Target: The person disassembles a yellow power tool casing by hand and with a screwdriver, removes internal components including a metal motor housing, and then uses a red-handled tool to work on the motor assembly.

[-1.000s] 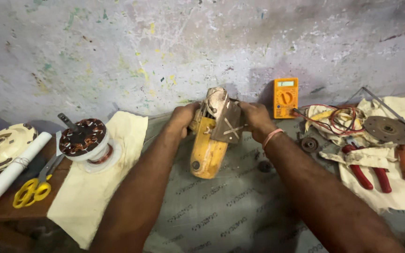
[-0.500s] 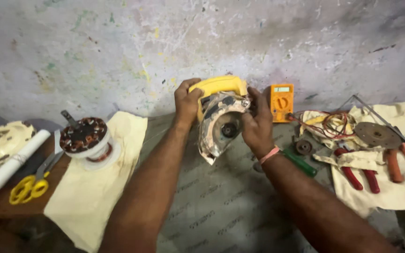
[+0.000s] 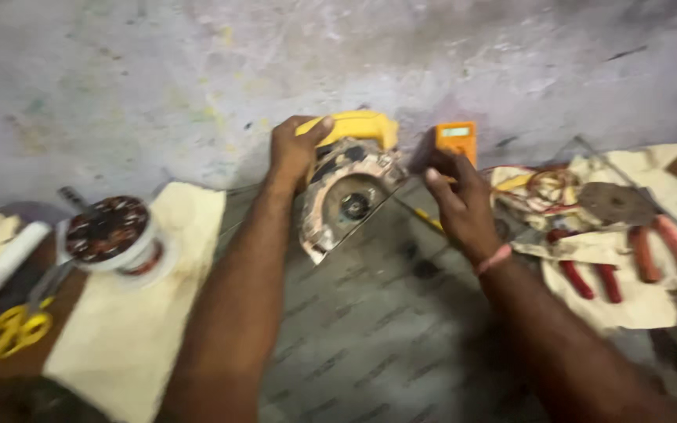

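Your left hand [image 3: 295, 153] grips one yellow circular saw [image 3: 350, 184], fingers wrapped over its top, saw tilted up off mat. Your right hand [image 3: 460, 200] loosely open, empty, just beside saw's guard. One orange multimeter [image 3: 456, 141] above right hand. Two red-handled pliers [image 3: 636, 262] right of it. One motor stator [image 3: 110, 231], one yellow scissors [image 3: 9, 333] left of left arm.

Saw you hold: yellow circular saw [image 3: 350, 176], guard grimy grey-brown (mottled).
Your multimeter [image 3: 455, 141]: orange.
Scissors [image 3: 11, 329]: yellow handles.
Pliers [image 3: 667, 251]: red grips.
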